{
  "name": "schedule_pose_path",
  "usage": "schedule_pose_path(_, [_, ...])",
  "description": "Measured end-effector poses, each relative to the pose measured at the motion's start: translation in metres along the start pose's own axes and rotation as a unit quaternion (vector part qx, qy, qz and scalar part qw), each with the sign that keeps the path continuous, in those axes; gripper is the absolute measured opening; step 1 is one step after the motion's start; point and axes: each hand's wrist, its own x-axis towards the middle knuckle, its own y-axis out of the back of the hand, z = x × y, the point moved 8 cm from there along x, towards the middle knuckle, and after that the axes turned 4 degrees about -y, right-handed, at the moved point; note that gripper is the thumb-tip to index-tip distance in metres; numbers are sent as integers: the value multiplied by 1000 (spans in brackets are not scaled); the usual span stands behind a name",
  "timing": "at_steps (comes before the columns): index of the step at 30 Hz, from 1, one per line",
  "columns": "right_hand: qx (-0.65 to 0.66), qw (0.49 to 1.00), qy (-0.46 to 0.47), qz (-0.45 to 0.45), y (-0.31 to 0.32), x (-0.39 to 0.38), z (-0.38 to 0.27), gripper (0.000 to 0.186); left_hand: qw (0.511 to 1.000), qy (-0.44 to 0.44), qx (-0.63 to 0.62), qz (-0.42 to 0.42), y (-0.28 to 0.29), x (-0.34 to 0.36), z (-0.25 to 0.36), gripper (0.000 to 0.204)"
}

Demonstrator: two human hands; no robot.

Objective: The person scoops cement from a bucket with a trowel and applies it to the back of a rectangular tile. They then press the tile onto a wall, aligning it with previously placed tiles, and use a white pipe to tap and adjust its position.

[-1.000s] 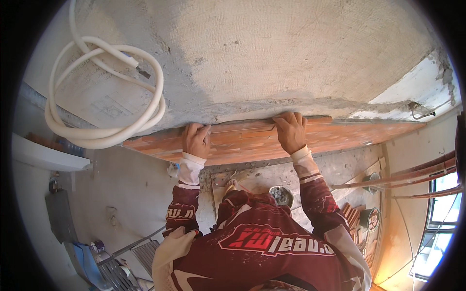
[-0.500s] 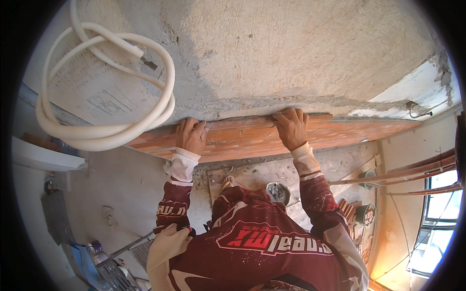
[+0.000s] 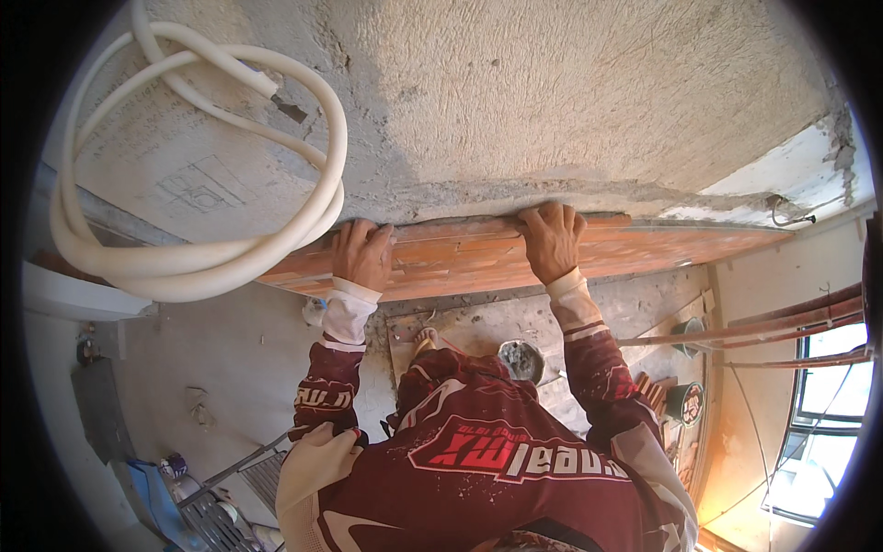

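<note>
Orange-red brick tiles (image 3: 460, 259) face the lower wall in rows, their top edge running left to right below the rough grey plaster (image 3: 589, 110). My left hand (image 3: 363, 256) is closed over that top edge with bent fingers, and the thumb side faces right. Farther right, my right hand (image 3: 554, 241) grips the same edge, knuckles up and fingers curled over it. Whether both hands hold one long tile or separate ones cannot be told. Beneath the fingers the tile edge is partly hidden.
A thick cream hose (image 3: 184, 281) hangs coiled at the upper left. Below stand a mortar bucket (image 3: 542, 365) and a dark green bucket (image 3: 679, 405). Reddish pipes (image 3: 763, 333) cross the right side near a window (image 3: 828, 423). A metal rack (image 3: 262, 474) stands lower left.
Both hands stay on the tile edge, with the fingers barely shifted. The view has tilted slightly, so the hose looks larger and lower. Nothing has been let go.
</note>
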Motion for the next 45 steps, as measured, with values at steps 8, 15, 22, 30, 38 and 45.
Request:
schedule_pose_path(8, [17,1000,9,2,5,3,-3,9,1000,16,-1,-14,0,1,2,18])
schedule_pose_path(15, [16,1000,8,-3,2,2,1,9,999,26,4,-19,-2,2,1,18])
schedule_pose_path(22, [19,1000,12,-7,-2,1,3,14,999,37,6,-20,-2,2,-1,17])
schedule_pose_path(30, [28,999,14,-16,2,2,3,15,999,33,5,-8,-2,2,0,17])
schedule_pose_path(38, [44,998,31,-11,6,1,5,17,999,29,-1,-15,-3,2,-1,18])
schedule_pose_path(45, [27,996,13,89,10,-19,23,20,999,18,2,-30,-6,0,-2,23])
